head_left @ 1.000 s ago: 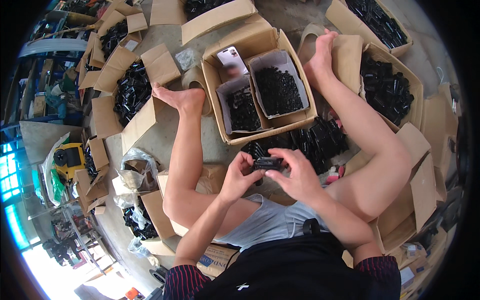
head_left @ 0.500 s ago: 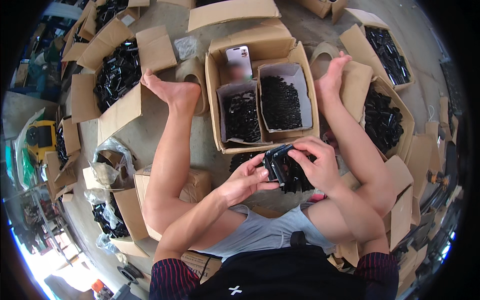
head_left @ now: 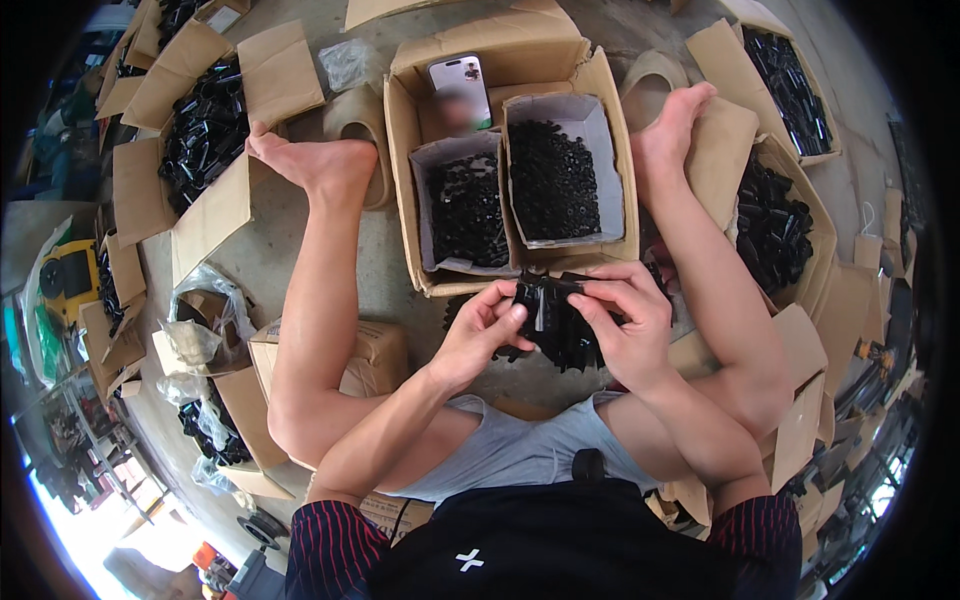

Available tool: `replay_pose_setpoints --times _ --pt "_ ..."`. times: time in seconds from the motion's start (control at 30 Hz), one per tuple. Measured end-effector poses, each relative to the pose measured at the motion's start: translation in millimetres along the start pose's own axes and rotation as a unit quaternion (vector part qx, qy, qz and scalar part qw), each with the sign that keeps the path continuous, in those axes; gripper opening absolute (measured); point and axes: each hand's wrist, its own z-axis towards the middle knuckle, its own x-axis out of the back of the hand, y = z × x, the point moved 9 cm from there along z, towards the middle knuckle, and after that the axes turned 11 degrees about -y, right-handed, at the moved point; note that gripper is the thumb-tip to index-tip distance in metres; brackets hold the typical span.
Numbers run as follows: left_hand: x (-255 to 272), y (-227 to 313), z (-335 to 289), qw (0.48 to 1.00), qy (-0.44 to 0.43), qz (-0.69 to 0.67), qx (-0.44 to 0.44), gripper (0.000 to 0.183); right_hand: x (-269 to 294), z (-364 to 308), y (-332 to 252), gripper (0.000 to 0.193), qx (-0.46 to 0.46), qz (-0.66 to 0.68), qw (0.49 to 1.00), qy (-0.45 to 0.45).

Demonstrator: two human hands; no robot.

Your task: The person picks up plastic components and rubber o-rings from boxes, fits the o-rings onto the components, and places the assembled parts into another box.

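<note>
My left hand [head_left: 483, 332] and my right hand [head_left: 627, 322] meet in front of me and both grip a small black plastic part [head_left: 548, 296] between the fingertips. Right under the hands lies a heap of similar black parts [head_left: 560, 340] between my bare legs. Just beyond the hands stands an open cardboard box [head_left: 405, 120] holding two white trays of small black pieces [head_left: 468, 210] [head_left: 556, 180] and a phone [head_left: 458, 90] leaning at its back.
Open cardboard boxes of black parts stand all around: far left [head_left: 200, 115], right [head_left: 775, 225], far right [head_left: 790, 85]. Clear plastic bags [head_left: 200, 315] and a closed carton [head_left: 375, 350] lie by my left knee. My bare feet [head_left: 310, 160] [head_left: 675, 125] rest on the concrete floor.
My head has tipped down and the view has closed in. Both hands have shifted slightly toward the box, still working the black part over the heap.
</note>
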Motion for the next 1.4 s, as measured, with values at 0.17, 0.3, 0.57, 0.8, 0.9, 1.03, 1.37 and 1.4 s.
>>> replay_pose_setpoints --times 0.17,0.3,0.57,0.8,0.9,1.03,1.37,1.4 --pt "-1 -5 1 0.999 -0.011 -0.053 -0.002 0.032 1 0 -10 0.013 0.039 -0.023 0.999 -0.002" --pt "-6 -3 -3 0.99 -0.039 -0.129 -0.032 0.037 1 0 -18 0.012 0.065 -0.018 0.998 -0.002" --pt "-4 3 -6 0.98 -0.063 -0.186 -0.01 0.047 6 -3 -18 0.013 0.089 0.045 0.995 0.015" --pt "-10 13 -10 0.996 -0.054 -0.049 0.046 0.056 -4 -4 -10 0.011 0.058 0.089 0.994 -0.028" --pt "-9 11 -15 0.996 -0.042 -0.062 0.052 0.058 -10 -3 -8 0.011 0.062 0.086 0.993 -0.046" --pt "-13 9 -11 0.994 -0.058 -0.075 0.057 0.05 -5 -6 -8 0.011 0.049 0.093 0.994 -0.039" --pt "-7 12 -14 0.999 -0.016 -0.041 0.028 0.041 -14 -4 -4 0.01 0.037 0.106 0.992 -0.058" --pt "-10 13 -12 0.999 -0.017 -0.037 0.025 0.04 -9 -4 -7 0.01 0.035 0.098 0.993 -0.055"
